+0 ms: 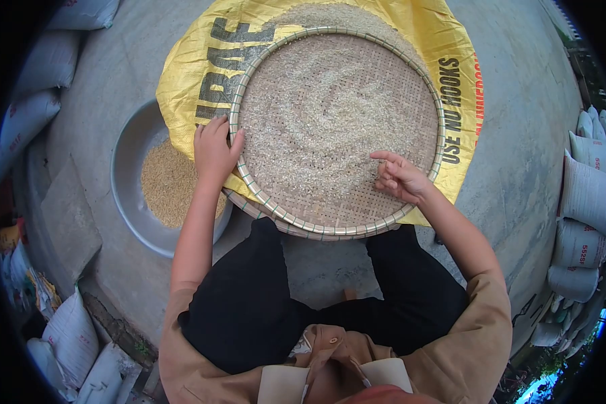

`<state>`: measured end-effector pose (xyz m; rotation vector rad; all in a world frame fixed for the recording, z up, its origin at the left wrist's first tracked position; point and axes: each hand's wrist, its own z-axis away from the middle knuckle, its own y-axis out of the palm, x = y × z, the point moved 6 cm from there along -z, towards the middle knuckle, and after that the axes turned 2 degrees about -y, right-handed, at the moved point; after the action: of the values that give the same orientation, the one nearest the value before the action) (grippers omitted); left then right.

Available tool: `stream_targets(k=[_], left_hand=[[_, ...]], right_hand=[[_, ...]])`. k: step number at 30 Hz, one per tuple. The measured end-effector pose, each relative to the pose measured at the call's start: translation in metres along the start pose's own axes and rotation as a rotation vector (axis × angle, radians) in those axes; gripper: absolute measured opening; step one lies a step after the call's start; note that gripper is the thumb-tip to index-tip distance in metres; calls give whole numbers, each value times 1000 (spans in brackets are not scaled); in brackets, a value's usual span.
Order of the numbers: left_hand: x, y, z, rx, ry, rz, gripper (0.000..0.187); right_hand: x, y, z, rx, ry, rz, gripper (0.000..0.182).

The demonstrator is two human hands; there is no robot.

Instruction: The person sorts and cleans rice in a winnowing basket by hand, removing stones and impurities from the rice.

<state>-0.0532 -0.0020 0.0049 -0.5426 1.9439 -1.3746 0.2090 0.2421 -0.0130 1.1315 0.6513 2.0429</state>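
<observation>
A round woven tray with pale grains spread over it rests on a yellow sack. My left hand lies at the tray's left rim, fingers apart, with the thumb against the rim. Over the lower right part of the grains is my right hand, index finger stretched out to the left and the other fingers curled. Whether a grain is between its fingers is too small to tell. Part of a second woven rim shows beneath the tray.
A metal basin with brown grain stands left of the tray. White sacks lie at the left and right edges. More grain lies on the yellow sack beyond the tray. My legs are folded below it.
</observation>
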Motion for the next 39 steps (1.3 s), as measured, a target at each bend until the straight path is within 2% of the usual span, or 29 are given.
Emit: stream_targets(k=[1,3,7,9,10,12,13,15,16,18,24,27,34,36,37,39], left_hand=[[0,0,0,2,2,-4,37],[1,0,0,2,0,-8,37],[0,1,0,7,-7,-8,36],[0,0,0,10,-10,-6,35],[0,0,0,14,-13,-2,34],[-1,-1,-1,16,-20,4,34],[-1,-1,0,18,-28,10,33],[-2,-2,0,14,-27,9,33],[-2,-3,0,9,-24,7,33],[-3,-3,0,5,-22,7,33],[-3,-4,-1,5,-20,10,34],[-4,-4,-1,5,-19,6,34],[-2,-2,-1,11,-21,7,35],[-1,-1,0,7,-22,9,35],[-1,-1,0,4,-22,12,35],[-1,-2,0,6,-22,11,35]], right_hand=[[1,2,0,0,0,0,28],[0,-2,1,-128,73,158,34],[-3,-2,1,-163,119,157,32],[-5,3,-4,63,158,353,24],[-7,2,-4,63,158,353,24],[-3,10,-6,-30,103,1144,25],[-3,19,-5,-30,104,1144,25],[2,28,-3,-127,111,1401,21],[-1,28,-3,-125,111,1403,21],[4,31,-2,-203,-82,1703,17],[0,32,1,-286,-132,1691,15],[-5,28,-2,-308,-85,1688,14],[-2,29,-4,-291,-85,1700,13],[-1,28,-3,-240,78,1439,14],[3,23,-4,-239,78,1440,14],[-6,23,-3,14,207,717,15]])
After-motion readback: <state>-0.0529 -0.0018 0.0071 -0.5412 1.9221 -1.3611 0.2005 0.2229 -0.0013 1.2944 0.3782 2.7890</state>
